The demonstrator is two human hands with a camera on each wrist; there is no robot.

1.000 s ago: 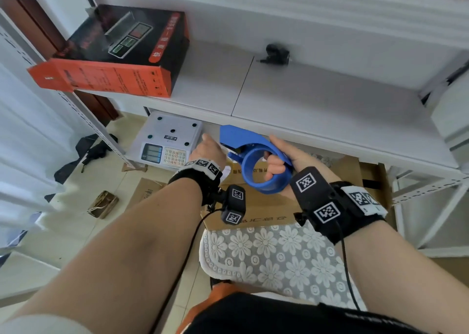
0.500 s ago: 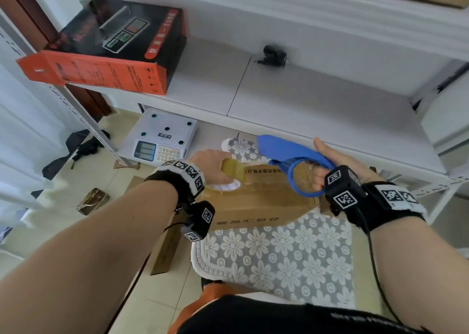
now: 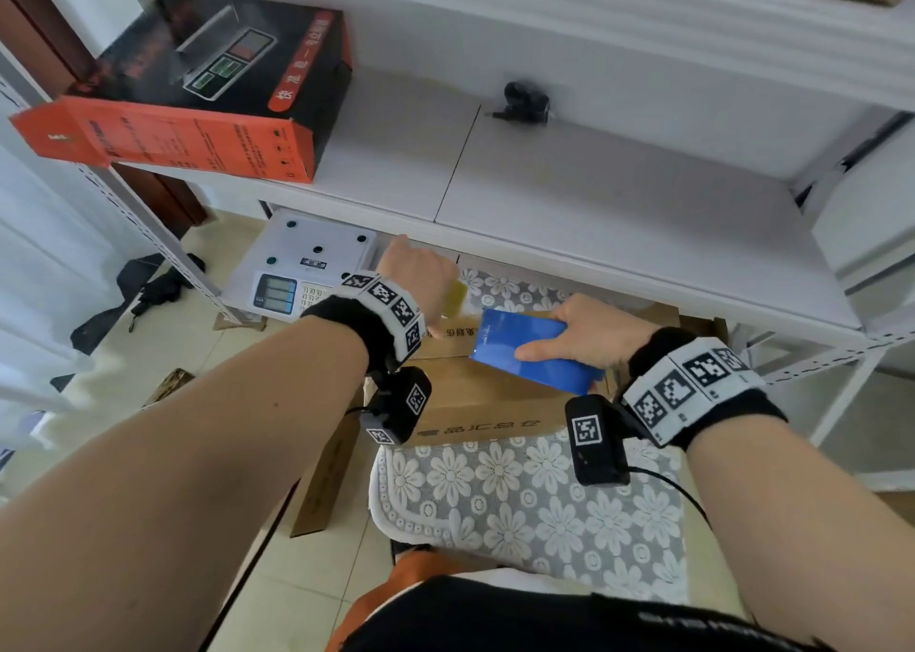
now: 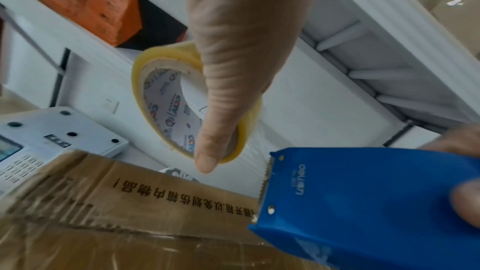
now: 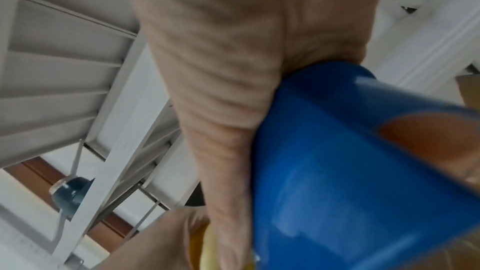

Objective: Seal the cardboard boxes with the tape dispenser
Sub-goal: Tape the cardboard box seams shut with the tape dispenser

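Left hand grips one tape roll (yellowish).

An orange-black box (picturing a scale) on the shelf; perhaps a charger.

My arms are bare. On each wrist I wear a black band with white square code tags. Under each wrist hangs a small black camera with a thin black cable. My clothes are black and orange.
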